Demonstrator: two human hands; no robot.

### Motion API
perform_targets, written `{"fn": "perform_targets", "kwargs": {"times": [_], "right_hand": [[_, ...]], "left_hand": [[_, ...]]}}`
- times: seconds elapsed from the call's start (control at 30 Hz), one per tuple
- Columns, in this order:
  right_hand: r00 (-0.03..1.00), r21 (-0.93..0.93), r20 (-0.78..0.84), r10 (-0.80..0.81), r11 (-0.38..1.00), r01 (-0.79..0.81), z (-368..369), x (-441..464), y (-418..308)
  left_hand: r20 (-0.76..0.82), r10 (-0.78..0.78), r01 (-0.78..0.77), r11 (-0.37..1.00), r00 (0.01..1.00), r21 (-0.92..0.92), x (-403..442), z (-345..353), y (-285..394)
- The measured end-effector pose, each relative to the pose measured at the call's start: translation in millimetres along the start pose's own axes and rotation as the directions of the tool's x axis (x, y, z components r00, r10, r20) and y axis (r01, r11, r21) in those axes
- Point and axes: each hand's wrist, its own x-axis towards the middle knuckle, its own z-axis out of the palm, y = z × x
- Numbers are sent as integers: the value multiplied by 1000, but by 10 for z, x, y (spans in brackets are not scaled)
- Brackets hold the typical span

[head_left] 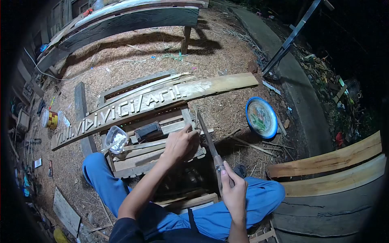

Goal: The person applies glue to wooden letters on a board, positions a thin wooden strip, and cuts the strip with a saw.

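My left hand [181, 142] is closed at the right end of the slatted wooden stand, its fingers curled round something I cannot make out. In my right hand [234, 187] is the handle of a long, narrow, dark tool [208, 139], which points up and away between the stand and the round tray. Beyond my left hand, a long board with raised wooden letters [139, 104] lies slantwise over the stand. A dark block [148, 131] rests on the slats, beside a clear tub of white material [116, 139].
A blue-rimmed round tray [261, 118] sits on the shavings to the right. Two curved planks [324, 162] lie at the right, near a dark wooden surface [324, 216]. A long bench [133, 24] stands at the back. A yellow-and-red bucket [50, 120] is at the left.
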Motion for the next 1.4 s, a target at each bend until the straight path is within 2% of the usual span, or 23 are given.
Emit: {"fn": "perform_targets", "kwargs": {"times": [0.07, 0.13, 0.3, 0.37, 0.4, 0.53, 0.57, 0.63, 0.67, 0.73, 0.77, 0.87, 0.93, 1.03, 1.17, 1.23, 1.3, 1.37, 1.4], "right_hand": [[999, -39, 17, 31, 999, -31, 34, 90, 1], [992, -16, -49, -113, 994, 113, 201, 246, 111], [999, -16, -5, -32, 999, 32, 133, 162, -54], [998, -36, -24, -56, 998, 55, 57, 17, -19], [992, -76, -38, -117, 991, 113, 64, 2, 0], [999, -103, 6, -43, 994, 44, 240, 225, -15], [987, -44, -57, -153, 988, 151, 382, 330, 97], [979, -52, -58, -197, 980, 194, 438, 347, 117], [979, -53, -55, -198, 979, 195, 391, 280, 108], [997, -73, -17, -71, 995, 69, 193, 88, -27], [993, -66, -36, -112, 992, 109, 138, 17, 97], [998, -45, -41, -43, 998, 41, 99, 0, 57], [992, -58, -41, -120, 991, 117, 229, 213, 70], [995, -48, -27, -93, 995, 91, 338, 343, 85], [988, -48, -51, -148, 988, 146, 266, 154, 172], [995, -42, -59, -85, 996, 83, 240, 131, 121], [998, -20, -46, -50, 999, 49, 294, 256, 101], [995, -22, -46, -91, 996, 90, 390, 376, 191], [986, -95, -64, -154, 984, 147, 384, 380, 181]], "left_hand": [[27, -2, 2, 1000, 1000, 28, 16, -36, 39], [39, -10, 9, 1000, 999, 21, 12, -24, 43], [-36, -6, 5, 1000, 999, -29, -19, 32, -5], [-27, -32, 31, 999, 999, -19, -15, 61, -21], [-31, -37, 36, 999, 999, -24, -8, 45, -7], [37, -22, 22, 1000, 999, -8, 26, -15, 37], [55, -21, 20, 1000, 998, 16, 29, -27, 44], [45, -7, 6, 1000, 999, 13, 39, -18, -37], [38, -3, 3, 1000, 999, 4, 21, 4, -70], [54, -11, 11, 1000, 999, -6, 21, -24, -30], [64, -19, 20, 1000, 998, -12, 41, -37, -17], [67, -1, 2, 1000, 998, -18, 39, -20, 3], [94, -4, 5, 1000, 996, -12, 61, -22, -14], [117, -2, 3, 1000, 993, -11, 104, -41, -49], [110, 41, -31, 996, 993, -83, 32, -32, 6], [108, 31, -28, 999, 994, -30, -21, -2, 89], [138, -44, 44, 999, 990, 3, -40, 24, 133], [101, -21, 24, 999, 995, -23, -56, 26, 151], [87, -40, 43, 999, 995, -26, -56, 7, 165]]}}
